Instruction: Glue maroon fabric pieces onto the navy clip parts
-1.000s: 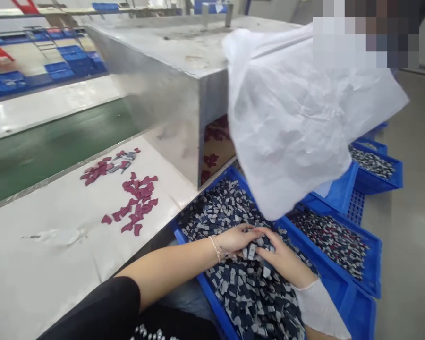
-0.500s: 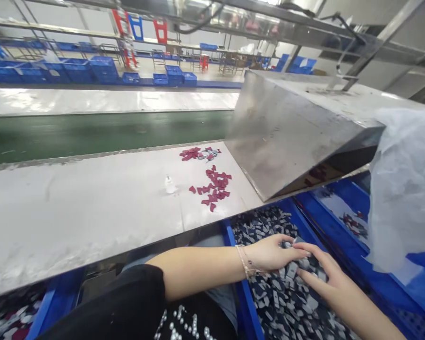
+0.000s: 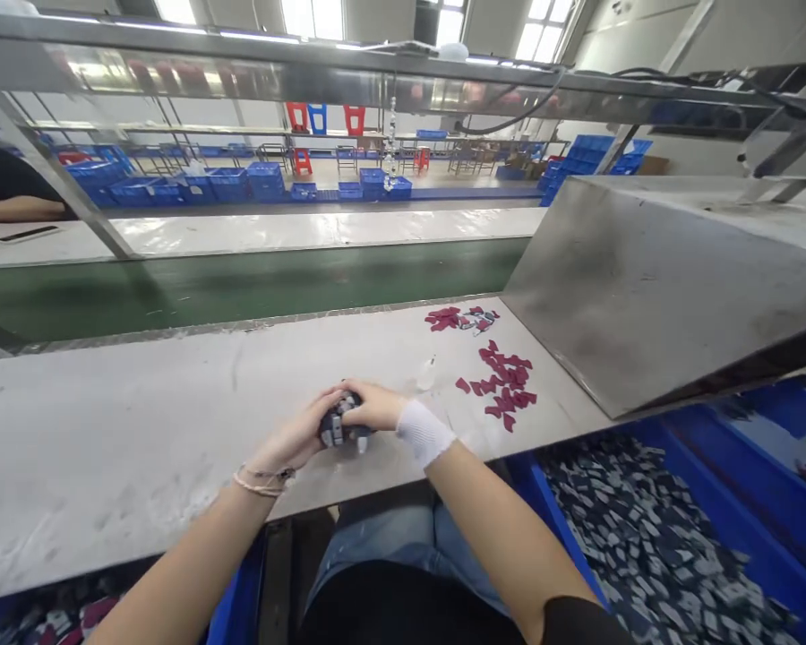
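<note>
Cupped between both hands is a clump of small dark-and-grey pieces (image 3: pixel 336 428), just over the white tabletop (image 3: pixel 175 430). My left hand (image 3: pixel 304 432), with a thin bracelet at the wrist, wraps the clump from the left. My right hand (image 3: pixel 376 408), with a white band on its wrist, covers it from above and the right. Their exact kind is too small to make out. To the right on the table lie flat maroon pieces (image 3: pixel 507 381) in a loose group. A small clear-white bottle (image 3: pixel 427 374) stands between them and my right hand.
A blue bin (image 3: pixel 544 488) at lower right holds many dark-and-grey pieces. A metal box-like housing (image 3: pixel 578 296) rises at the table's right end. Beyond the table runs a green belt (image 3: pixel 295 278). Another person's arm (image 3: pixel 17 210) rests at far left.
Both hands have moved from the blue bin at the right to above the white table, carrying a clump of dark-and-grey pieces. The view has turned left.
</note>
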Motion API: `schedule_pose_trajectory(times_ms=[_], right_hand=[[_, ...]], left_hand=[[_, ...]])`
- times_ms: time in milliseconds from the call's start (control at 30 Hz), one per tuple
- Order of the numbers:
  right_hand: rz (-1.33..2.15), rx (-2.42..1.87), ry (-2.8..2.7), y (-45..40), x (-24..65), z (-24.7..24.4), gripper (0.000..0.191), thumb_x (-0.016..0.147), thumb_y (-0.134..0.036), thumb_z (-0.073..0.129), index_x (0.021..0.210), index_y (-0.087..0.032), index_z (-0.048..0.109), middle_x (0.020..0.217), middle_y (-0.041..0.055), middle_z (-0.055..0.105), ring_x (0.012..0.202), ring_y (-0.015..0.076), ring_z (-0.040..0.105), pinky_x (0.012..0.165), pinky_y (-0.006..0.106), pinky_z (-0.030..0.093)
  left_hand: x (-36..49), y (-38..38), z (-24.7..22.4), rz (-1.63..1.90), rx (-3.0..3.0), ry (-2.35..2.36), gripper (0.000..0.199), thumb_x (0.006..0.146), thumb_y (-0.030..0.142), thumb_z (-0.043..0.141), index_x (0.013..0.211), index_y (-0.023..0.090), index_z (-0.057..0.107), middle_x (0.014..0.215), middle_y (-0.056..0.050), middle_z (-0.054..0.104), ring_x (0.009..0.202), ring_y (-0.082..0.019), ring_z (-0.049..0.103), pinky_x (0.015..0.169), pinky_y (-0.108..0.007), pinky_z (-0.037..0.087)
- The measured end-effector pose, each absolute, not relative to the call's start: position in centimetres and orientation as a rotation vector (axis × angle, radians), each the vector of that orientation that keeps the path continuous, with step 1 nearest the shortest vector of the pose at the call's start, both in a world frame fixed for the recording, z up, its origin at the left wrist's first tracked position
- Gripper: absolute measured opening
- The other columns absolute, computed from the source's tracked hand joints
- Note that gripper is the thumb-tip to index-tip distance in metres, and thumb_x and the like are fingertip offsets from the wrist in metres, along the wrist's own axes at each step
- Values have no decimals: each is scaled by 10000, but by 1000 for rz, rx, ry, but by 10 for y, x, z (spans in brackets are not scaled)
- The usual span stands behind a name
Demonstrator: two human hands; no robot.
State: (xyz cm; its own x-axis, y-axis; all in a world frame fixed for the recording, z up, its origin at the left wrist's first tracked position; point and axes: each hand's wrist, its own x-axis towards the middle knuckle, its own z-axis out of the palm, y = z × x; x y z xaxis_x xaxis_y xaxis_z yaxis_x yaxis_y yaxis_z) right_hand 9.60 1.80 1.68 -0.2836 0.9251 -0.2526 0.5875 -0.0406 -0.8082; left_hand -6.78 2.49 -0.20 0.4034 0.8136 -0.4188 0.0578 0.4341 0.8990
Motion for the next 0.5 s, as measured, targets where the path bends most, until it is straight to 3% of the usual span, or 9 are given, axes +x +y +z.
schedule_pose_trajectory(times_ms=[100,200,267,367,433,500], right_hand=[[1351,-1541,-1887,61,62,7,345,967,-319,632,1278,-177,585,1279,96,616,1056,246,654,873,451,570],[1376,-1491,-1845,84,48,7,376,969,-333,626,1311,-188,564,1321,104,591,1084,256,642,891,466,562],[1363,-1423,-1819,85,52,13,402,968,-344,625,1336,-199,551,1385,111,553,1161,284,606,951,514,525],[1332,-1295,-1780,60,80,25,521,947,-381,645,1421,-225,492,1527,116,438,1352,315,466,1108,548,386],[1320,-1255,-1741,23,117,28,591,930,-414,654,1467,-265,456,1572,71,399,1436,267,369,1188,434,301],[1335,-1293,-1680,-27,165,23,535,930,-445,634,1435,-325,500,1509,15,489,1379,239,457,1131,371,391]], left_hand=[[-108,53,-11,699,1086,1205,481,930,469,514,1335,213,554,1297,-95,670,1095,-245,684,792,-305,593],[-132,66,-15,774,1211,1411,613,907,552,528,1424,231,457,1416,-128,578,1220,-303,618,939,-427,553],[-137,65,-20,814,1343,1528,677,877,564,568,1441,216,432,1523,-145,457,1331,-342,521,1087,-508,437],[-135,50,-35,854,1599,1607,681,849,531,594,1433,211,444,1644,-101,252,1498,-339,270,1236,-508,189],[-130,33,-45,831,1913,1666,661,849,528,572,1431,235,459,1661,-73,215,1525,-340,194,1247,-519,150],[-120,14,-49,787,2197,1756,634,851,542,538,1430,295,466,1664,-20,225,1513,-376,218,1234,-557,192]])
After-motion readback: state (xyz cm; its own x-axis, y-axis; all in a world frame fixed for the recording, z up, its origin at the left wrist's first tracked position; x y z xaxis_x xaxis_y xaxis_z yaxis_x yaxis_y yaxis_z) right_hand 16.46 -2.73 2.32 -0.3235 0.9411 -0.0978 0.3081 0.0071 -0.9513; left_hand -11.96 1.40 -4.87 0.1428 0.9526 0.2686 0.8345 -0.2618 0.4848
